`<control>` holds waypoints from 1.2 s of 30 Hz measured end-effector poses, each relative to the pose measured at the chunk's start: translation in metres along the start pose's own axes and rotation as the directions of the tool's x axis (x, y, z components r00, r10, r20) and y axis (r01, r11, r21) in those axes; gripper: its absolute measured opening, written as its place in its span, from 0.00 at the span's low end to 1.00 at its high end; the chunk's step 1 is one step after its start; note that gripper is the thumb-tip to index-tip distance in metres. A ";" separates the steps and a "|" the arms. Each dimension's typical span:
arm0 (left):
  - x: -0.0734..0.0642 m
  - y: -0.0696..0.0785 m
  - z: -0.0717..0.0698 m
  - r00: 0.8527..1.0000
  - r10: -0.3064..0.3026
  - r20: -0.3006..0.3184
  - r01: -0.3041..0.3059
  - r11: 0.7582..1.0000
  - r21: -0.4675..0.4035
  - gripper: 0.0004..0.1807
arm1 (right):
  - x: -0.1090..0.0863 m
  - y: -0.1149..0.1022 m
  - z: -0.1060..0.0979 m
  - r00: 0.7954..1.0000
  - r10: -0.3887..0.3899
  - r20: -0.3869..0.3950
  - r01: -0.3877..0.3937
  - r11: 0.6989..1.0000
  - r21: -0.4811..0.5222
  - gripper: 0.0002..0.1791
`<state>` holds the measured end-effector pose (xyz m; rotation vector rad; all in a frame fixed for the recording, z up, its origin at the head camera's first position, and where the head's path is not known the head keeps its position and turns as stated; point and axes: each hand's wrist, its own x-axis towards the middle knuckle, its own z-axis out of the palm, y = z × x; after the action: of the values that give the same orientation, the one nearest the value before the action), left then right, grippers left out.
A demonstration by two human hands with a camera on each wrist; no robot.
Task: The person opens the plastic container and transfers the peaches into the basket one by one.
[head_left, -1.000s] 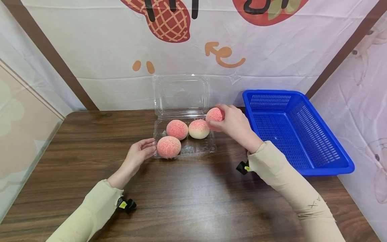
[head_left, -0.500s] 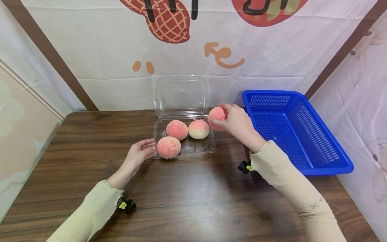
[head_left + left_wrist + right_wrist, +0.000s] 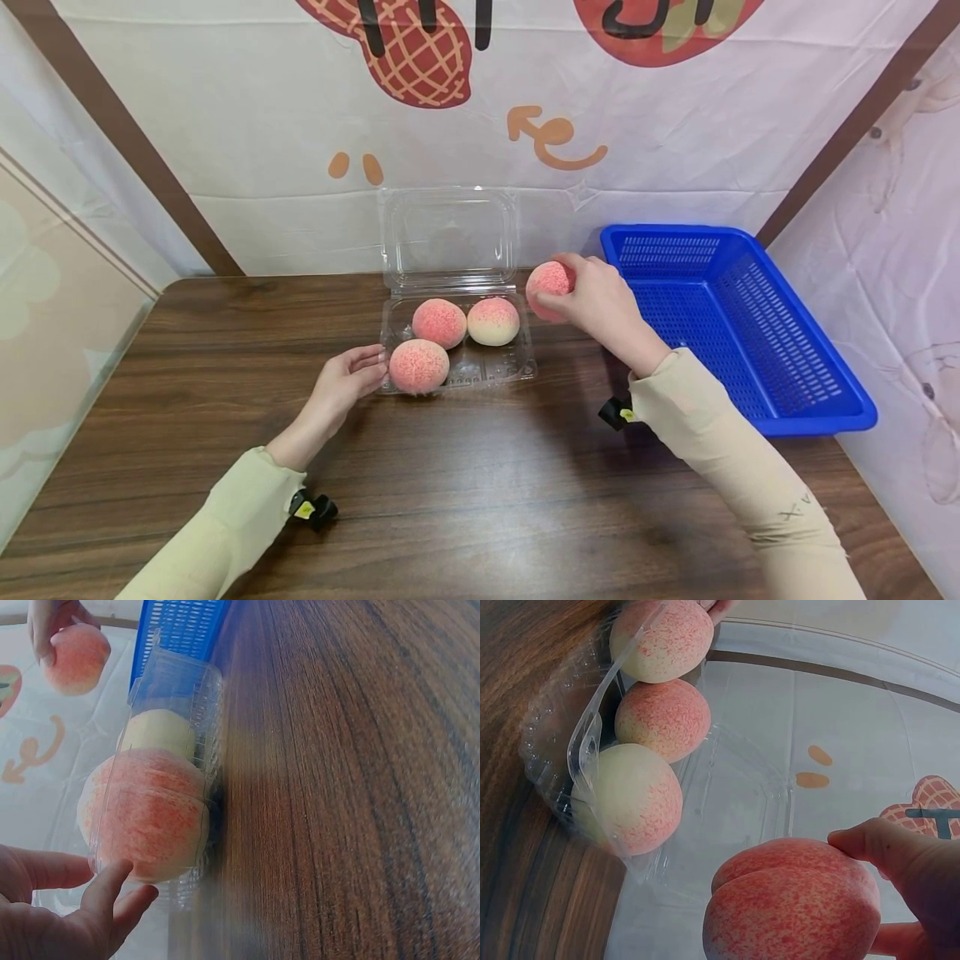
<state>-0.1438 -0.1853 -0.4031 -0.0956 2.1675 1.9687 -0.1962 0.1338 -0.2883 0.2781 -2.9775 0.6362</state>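
My right hand (image 3: 603,304) grips a pink peach (image 3: 550,290) between thumb and fingers, in the air between the clear plastic box and the blue basket. In the right wrist view this peach (image 3: 791,904) shows its crease. Three more peaches sit in the clear plastic box (image 3: 480,375): a front-left peach (image 3: 419,366), a back-left peach (image 3: 439,323) and a paler back-right peach (image 3: 493,322). Behind them the box's hinged lid (image 3: 452,233) stands up. At the box's left side rests my left hand (image 3: 341,387), fingers fairly straight, touching the wall beside the front-left peach.
A blue perforated basket (image 3: 817,423) stands on the right part of the brown wooden table (image 3: 465,500). A white printed cloth (image 3: 262,125) hangs behind the table. More cloth hangs along both sides.
My right hand has carried its peach a little to the right, away from the box and toward the basket. The left hand and the three peaches in the box stay where they were.
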 end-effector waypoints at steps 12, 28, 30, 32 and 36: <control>-0.001 0.000 0.001 1.000 -0.001 -0.001 0.001 1.000 0.015 0.25 | -0.001 0.008 -0.005 1.000 -0.007 -0.004 0.007 1.000 0.019 0.34; -0.001 0.000 0.001 1.000 0.004 0.001 -0.004 1.000 0.010 0.25 | 0.000 0.017 -0.015 1.000 0.014 0.011 -0.014 0.999 0.041 0.35; 0.000 0.000 0.001 1.000 0.005 0.001 -0.005 1.000 0.007 0.25 | 0.000 0.018 -0.016 1.000 0.018 0.007 -0.018 0.999 0.044 0.35; 0.000 -0.001 0.001 1.000 0.006 0.000 -0.006 1.000 0.000 0.25 | 0.000 0.018 -0.018 1.000 0.026 0.002 -0.026 0.998 0.049 0.35; 0.001 -0.001 0.001 1.000 0.011 0.003 -0.011 1.000 -0.010 0.25 | 0.000 0.020 -0.020 0.999 0.040 -0.006 -0.039 0.998 0.054 0.35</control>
<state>-0.1443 -0.1849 -0.4047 -0.0825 2.1614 1.9839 -0.1991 0.1595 -0.2783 0.2205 -2.9692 0.7210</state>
